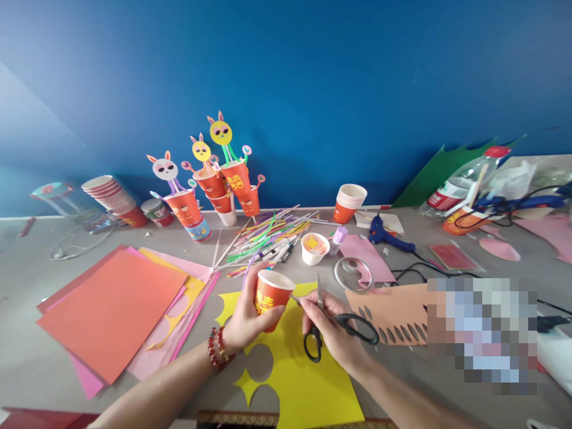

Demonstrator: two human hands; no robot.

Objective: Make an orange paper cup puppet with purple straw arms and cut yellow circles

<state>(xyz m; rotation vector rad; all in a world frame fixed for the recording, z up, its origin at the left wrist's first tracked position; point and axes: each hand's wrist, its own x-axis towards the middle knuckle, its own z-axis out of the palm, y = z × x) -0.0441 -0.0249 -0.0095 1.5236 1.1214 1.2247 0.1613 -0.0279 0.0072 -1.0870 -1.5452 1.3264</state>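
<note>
My left hand (245, 319) is wrapped around a red paper cup (268, 293) with yellow lettering, its white rim tilted up. A pair of scissors (320, 293) with black handles is held in my right hand (336, 333), beside the cup. The blades are apart; one points upward, and a metal tip reaches the cup's right side, though I cannot tell whether it touches. A purple straw (250, 265) shows just behind my left fingers. Under both hands lies a yellow sheet (313, 381) with round pieces cut out along its left side.
Rabbit-faced cup figures (185, 208) stand at the back left, near stacked cups (109, 193). Loose straws (268, 235) and a small white cup (315, 253) lie ahead. Coloured paper (116, 304) is at left; tape (342, 275), a blue glue gun (391, 237) and a bottle (460, 182) are at right.
</note>
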